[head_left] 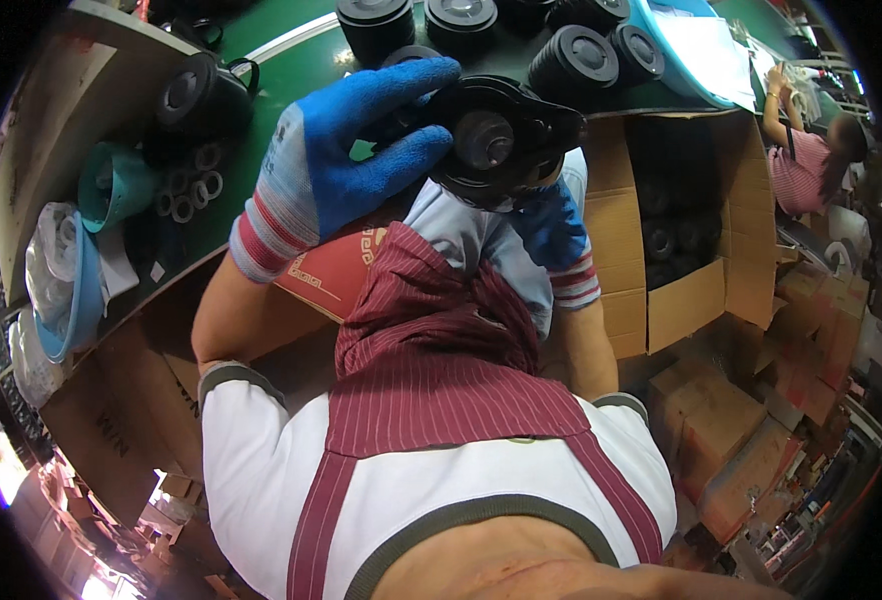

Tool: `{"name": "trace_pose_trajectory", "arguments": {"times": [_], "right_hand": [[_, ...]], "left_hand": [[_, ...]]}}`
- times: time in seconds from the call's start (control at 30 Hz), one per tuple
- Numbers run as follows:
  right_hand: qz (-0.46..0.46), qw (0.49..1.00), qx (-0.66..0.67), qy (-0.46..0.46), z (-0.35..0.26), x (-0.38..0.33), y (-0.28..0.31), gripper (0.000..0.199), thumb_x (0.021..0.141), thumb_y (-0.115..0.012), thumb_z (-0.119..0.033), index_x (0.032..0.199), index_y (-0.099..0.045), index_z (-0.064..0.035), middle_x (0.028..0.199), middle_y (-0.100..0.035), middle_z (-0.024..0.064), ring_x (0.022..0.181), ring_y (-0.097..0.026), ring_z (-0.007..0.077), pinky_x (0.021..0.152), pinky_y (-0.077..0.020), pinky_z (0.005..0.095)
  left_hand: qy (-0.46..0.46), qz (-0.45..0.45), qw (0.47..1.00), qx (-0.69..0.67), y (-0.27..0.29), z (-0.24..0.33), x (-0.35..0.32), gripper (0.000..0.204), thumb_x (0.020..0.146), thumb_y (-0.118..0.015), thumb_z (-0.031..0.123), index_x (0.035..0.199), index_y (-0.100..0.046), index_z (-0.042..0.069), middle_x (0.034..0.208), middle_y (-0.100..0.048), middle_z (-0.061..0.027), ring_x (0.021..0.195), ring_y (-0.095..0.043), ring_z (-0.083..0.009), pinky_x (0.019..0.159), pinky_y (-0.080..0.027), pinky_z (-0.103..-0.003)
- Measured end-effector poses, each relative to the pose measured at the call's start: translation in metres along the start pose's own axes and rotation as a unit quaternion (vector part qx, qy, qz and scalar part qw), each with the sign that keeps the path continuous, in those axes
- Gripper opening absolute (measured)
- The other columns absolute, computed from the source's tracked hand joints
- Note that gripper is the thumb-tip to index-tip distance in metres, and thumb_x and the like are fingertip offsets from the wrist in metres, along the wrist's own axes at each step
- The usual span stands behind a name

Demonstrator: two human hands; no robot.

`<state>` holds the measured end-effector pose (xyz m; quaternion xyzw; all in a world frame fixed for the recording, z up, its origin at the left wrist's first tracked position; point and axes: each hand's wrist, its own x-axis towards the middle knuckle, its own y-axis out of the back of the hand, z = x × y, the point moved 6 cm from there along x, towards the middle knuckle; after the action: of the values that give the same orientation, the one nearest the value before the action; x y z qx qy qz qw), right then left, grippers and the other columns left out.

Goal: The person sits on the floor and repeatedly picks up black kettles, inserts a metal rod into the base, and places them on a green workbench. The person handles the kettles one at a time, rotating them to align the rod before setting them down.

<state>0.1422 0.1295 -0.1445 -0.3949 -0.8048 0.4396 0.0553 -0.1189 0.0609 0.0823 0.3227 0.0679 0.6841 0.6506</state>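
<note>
In front of my lap is a black plastic part [521, 135], rounded, with a pointed end toward the right and a greyish round piece in its middle. My left hand [356, 145], in a blue-coated knit glove, grips its left side, the fingers above and the thumb below. From underneath on the right, my right hand [556, 230] in a matching glove supports the part; most of its fingers are hidden behind it. Just beyond stand several black ribbed cylinders [576, 60] with round lids on the green table.
An open cardboard box [686, 310] with black parts stands at the right, near a light blue tub [676, 60]. Leftward are a black jug [196, 95], a teal basket [116, 185], white rings [201, 190] and a blue basin [81, 300]. A co-worker [811, 170] works far right.
</note>
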Motion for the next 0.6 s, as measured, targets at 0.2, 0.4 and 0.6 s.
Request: {"name": "trace_pose_trajectory", "arguments": {"times": [0.2,0.4,0.6], "right_hand": [[-0.018,0.998,-0.007,0.068,-0.015,-0.009,0.000,0.039,0.105,-0.058,-0.027,0.140,-0.054,-0.0127,0.129,-0.067,0.0080,0.117,-0.066,0.0265,0.106,-0.0509,0.0468],[0.051,0.986,0.055,0.149,-0.029,-0.026,0.019,0.048,0.102,-0.059,-0.026,0.147,-0.050,-0.0088,0.140,-0.059,0.0127,0.127,-0.059,0.0290,0.108,-0.0516,0.0433],[0.033,0.918,-0.204,0.339,-0.041,-0.060,0.012,0.040,0.098,-0.061,-0.010,0.138,-0.061,-0.0048,0.143,-0.059,0.0187,0.132,-0.058,0.0306,0.111,-0.0487,0.0440]], "left_hand": [[0.033,-0.103,0.988,0.109,-0.019,-0.005,0.029,0.060,0.089,-0.077,0.014,0.146,-0.057,0.014,0.118,-0.073,-0.0130,0.099,-0.074,-0.0213,0.088,-0.060,-0.035],[0.199,-0.170,0.963,0.064,-0.051,-0.093,0.034,0.042,0.095,-0.070,0.019,0.135,-0.064,0.009,0.117,-0.074,-0.0130,0.102,-0.073,-0.0268,0.094,-0.059,-0.040],[0.341,0.012,0.845,-0.411,-0.082,-0.166,-0.015,0.036,0.098,-0.065,0.022,0.128,-0.067,0.004,0.114,-0.073,-0.0123,0.100,-0.070,-0.0227,0.091,-0.057,-0.037]]}}
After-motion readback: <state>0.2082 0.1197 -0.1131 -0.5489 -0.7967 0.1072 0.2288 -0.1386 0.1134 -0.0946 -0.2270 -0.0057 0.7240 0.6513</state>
